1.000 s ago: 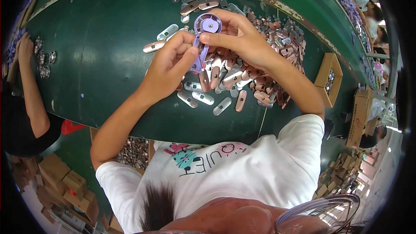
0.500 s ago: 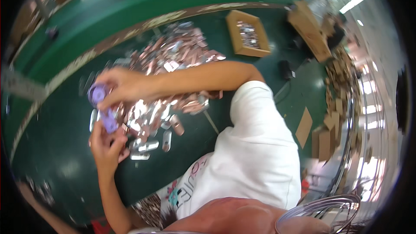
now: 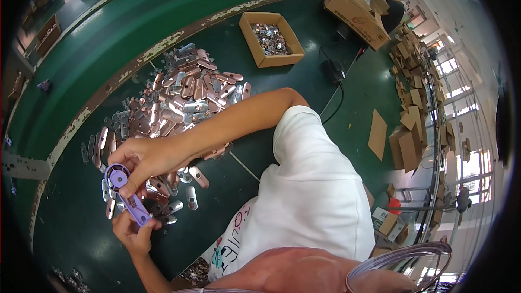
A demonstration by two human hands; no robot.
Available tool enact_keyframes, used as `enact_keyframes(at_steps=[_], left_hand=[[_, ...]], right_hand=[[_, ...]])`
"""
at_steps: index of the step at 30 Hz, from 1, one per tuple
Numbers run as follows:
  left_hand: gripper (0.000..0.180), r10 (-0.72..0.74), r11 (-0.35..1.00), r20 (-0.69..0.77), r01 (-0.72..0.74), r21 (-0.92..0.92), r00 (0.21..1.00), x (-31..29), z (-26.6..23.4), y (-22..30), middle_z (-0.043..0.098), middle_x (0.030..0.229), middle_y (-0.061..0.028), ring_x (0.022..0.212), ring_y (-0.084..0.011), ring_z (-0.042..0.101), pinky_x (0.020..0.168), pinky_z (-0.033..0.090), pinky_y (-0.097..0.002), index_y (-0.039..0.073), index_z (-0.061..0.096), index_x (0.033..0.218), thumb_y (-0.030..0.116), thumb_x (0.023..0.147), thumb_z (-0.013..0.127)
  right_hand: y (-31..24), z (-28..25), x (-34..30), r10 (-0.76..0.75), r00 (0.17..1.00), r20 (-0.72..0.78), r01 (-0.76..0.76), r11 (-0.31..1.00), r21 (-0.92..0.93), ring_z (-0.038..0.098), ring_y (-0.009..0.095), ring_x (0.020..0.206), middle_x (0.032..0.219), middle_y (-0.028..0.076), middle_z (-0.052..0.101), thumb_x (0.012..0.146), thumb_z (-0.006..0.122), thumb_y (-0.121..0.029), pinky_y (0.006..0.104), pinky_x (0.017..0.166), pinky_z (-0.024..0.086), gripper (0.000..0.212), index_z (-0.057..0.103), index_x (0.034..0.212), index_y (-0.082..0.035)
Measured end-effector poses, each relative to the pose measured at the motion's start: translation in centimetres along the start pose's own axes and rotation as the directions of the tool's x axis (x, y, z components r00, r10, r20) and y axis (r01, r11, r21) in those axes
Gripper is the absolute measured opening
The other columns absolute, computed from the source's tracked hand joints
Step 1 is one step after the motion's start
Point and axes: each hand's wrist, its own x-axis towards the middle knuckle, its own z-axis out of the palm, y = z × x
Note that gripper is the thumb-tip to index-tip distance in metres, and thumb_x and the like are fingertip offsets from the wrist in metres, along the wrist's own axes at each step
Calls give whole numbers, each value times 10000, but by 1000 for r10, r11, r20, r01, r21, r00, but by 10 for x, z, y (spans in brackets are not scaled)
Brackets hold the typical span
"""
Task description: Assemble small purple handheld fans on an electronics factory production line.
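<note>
One purple plastic part (image 3: 126,191) | beside metal-plate pile (image 3: 179,108) | likely light, stiff | right hand (image 3: 144,157) fingers closed on ring end, left hand (image 3: 133,233) pinching stem end.

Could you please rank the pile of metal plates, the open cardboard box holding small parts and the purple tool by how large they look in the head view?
1. pile of metal plates, spread widest across the green table.
2. open cardboard box, clearly smaller, though it lies farther from the camera.
3. purple tool, held in both hands, smallest.
</note>
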Motion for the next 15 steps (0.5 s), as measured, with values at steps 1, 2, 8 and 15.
enact_keyframes(at_steps=[1,2,8,15], left_hand=[[262,-73,993,-43,69,-94,996,2,6,2,632,744,-85,610,-128,620,539,470,-210,-25,557,886,92,745,745],[326,-150,973,-78,132,-191,986,6,14,6,651,827,-99,675,-132,629,581,481,-209,-30,547,991,79,750,738],[391,-225,967,-84,212,-142,971,2,17,1,655,925,-128,772,-141,633,647,496,-221,-24,484,1142,-29,783,638],[387,-294,949,-122,274,-154,948,-3,12,3,654,807,-35,624,-83,579,536,454,-188,74,486,1171,188,844,658]], right_hand=[[0,-3,1,-6,1000,-18,5,998,-60,631,123,776,841,69,647,795,712,-22,256,665,528,183,585,921,17],[2,-8,4,-14,999,-37,9,993,-121,630,121,773,839,68,648,791,712,-17,255,666,524,184,587,921,18],[5,-13,5,6,999,-31,-11,985,-170,590,94,738,810,24,630,795,721,-91,237,616,450,169,570,857,-45],[-7,-13,10,57,998,22,-52,979,-197,588,93,723,834,37,618,803,734,-117,213,598,441,275,556,993,-30]])
